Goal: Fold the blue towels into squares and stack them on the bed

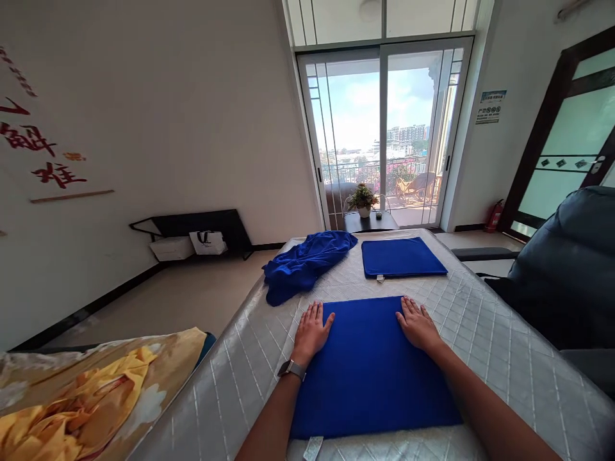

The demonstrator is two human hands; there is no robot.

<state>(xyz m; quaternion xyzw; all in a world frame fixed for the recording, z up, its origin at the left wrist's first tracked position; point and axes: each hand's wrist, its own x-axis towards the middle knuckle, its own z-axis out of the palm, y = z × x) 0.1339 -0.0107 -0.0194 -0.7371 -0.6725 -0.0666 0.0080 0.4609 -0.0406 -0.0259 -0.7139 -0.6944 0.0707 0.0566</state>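
Note:
A flat blue cloth (369,371) lies spread as a rectangle on the quilted mattress (500,333), a white tag (313,448) sticking out at its near left edge. My left hand (312,331), with a watch on the wrist, rests flat at the far left corner of the cloth. At the far right corner lies my right hand (417,323), palm down with its fingers stretched out. Both hands are open and grip nothing. Beyond them sit a neatly folded blue cloth (403,256) on the right and a crumpled blue cloth (310,262) on the left.
To the left, a yellow cloth (91,410) lies heaped on a flowered cover (177,352). A dark padded seat (567,269) stands at the right. Past the mattress, a potted plant (364,200) tops a small table (369,223) before the sliding glass door (384,128).

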